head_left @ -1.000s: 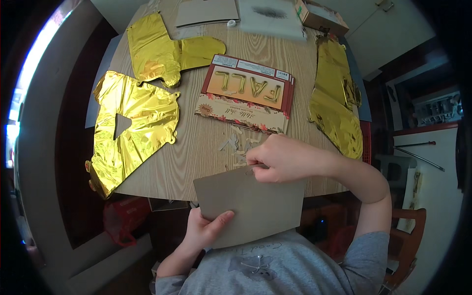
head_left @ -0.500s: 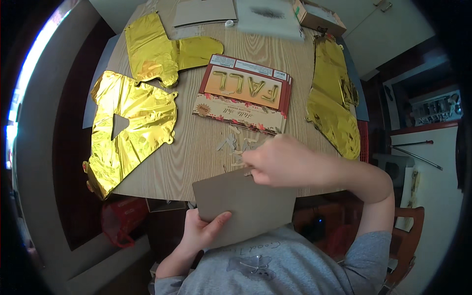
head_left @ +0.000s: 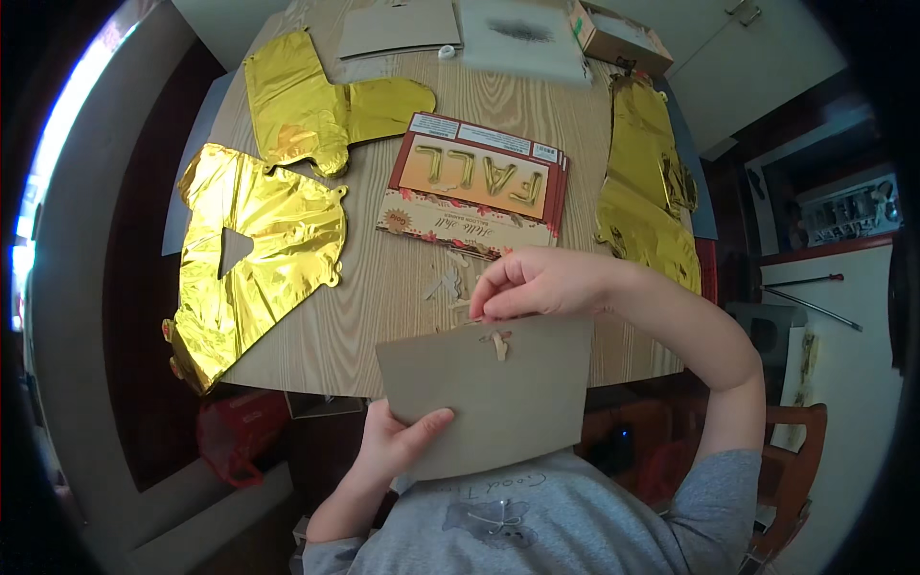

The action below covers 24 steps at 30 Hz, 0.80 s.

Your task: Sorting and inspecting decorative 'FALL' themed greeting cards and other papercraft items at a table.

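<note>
My left hand (head_left: 398,443) grips a grey-brown cardboard sheet (head_left: 489,407) by its lower left side, thumb on the front, and holds it before my chest at the table edge. A small cut-out scrap (head_left: 499,346) hangs out of the punched slot near the sheet's top edge. Just above that edge is my right hand (head_left: 537,283), its fingertips pinched together; anything between them is hidden. Loose punched-out scraps (head_left: 443,286) lie on the table beyond the sheet. Behind them rests a stack of printed red and orange balloon-banner cards (head_left: 470,187).
Flat gold foil balloons (head_left: 287,101) lie at the left, with another gold foil sheet (head_left: 647,172) at the right. At the back are more cardboard sheets (head_left: 398,27), a translucent bag (head_left: 522,43), a small white ring (head_left: 447,52) and an open cardboard box (head_left: 623,40).
My right hand has lifted slightly off the slot to the sheet's top edge, uncovering the hanging scrap. The sheet has tilted a little; my left hand keeps its grip.
</note>
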Each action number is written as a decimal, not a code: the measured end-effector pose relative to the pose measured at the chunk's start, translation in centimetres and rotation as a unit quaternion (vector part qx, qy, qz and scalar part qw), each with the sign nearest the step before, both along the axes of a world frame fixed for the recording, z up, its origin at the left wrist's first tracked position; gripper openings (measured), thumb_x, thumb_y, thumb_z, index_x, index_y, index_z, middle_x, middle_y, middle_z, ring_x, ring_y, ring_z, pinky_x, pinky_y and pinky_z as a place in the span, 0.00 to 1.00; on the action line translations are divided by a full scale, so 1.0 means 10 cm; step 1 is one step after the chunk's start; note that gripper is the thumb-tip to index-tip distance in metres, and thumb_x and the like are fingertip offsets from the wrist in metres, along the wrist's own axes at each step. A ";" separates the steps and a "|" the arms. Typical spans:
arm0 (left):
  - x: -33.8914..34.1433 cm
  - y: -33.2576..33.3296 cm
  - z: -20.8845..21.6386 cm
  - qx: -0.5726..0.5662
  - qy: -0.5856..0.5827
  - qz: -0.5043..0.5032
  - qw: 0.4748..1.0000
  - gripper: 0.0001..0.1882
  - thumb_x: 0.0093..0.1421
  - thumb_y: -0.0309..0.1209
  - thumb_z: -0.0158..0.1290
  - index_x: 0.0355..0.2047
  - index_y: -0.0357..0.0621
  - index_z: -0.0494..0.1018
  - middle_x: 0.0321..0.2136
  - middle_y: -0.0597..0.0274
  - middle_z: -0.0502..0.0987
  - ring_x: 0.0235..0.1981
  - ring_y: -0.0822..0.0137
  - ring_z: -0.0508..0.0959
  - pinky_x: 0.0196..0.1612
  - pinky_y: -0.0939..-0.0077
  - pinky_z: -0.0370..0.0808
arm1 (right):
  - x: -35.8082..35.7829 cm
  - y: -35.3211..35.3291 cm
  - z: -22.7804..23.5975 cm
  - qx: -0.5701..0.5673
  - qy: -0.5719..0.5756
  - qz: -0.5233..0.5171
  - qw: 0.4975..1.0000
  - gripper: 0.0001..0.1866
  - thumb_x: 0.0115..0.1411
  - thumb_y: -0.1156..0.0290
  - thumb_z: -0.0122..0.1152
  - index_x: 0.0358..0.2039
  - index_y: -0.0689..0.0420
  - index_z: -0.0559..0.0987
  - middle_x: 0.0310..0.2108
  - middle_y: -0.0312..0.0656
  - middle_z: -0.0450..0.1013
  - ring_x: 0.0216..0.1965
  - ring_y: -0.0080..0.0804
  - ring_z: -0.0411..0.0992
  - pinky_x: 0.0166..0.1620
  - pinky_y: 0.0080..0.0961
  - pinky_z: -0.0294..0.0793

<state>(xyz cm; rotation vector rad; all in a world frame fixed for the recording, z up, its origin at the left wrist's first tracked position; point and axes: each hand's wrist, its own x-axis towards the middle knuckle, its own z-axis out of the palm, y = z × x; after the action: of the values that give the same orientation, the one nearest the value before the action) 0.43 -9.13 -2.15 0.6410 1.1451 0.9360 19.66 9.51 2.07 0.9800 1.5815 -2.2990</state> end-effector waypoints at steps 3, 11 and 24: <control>0.01 0.05 -0.06 -0.086 -0.096 0.043 0.991 0.16 0.52 0.26 0.56 0.41 0.33 0.69 0.34 0.56 0.75 0.33 0.69 0.76 0.36 0.76 0.75 | -0.01 0.01 0.00 0.214 -0.061 0.011 0.975 0.15 0.56 0.66 0.53 0.41 0.60 0.72 0.35 0.35 0.71 0.35 0.21 0.69 0.39 0.20 0.69; 0.04 0.08 -0.05 -0.094 -0.117 0.033 0.988 0.17 0.50 0.26 0.57 0.40 0.34 0.69 0.34 0.55 0.75 0.32 0.66 0.77 0.36 0.72 0.76 | 0.05 -0.19 -0.04 0.526 -0.003 0.121 0.842 0.22 0.48 0.57 0.60 0.40 0.58 0.71 0.37 0.44 0.69 0.39 0.43 0.70 0.40 0.36 0.70; -0.19 -0.01 -0.14 0.002 -0.076 0.099 0.992 0.19 0.48 0.26 0.57 0.41 0.33 0.69 0.35 0.57 0.75 0.35 0.66 0.76 0.37 0.73 0.73 | -0.06 -0.81 0.55 0.844 0.201 0.049 0.496 0.11 0.52 0.68 0.55 0.35 0.58 0.72 0.35 0.41 0.70 0.37 0.35 0.71 0.39 0.30 0.69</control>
<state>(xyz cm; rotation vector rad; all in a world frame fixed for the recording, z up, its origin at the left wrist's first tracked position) -1.50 -9.19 -3.51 0.4554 1.0845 1.1363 19.03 1.45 7.55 0.2356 3.7474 0.0153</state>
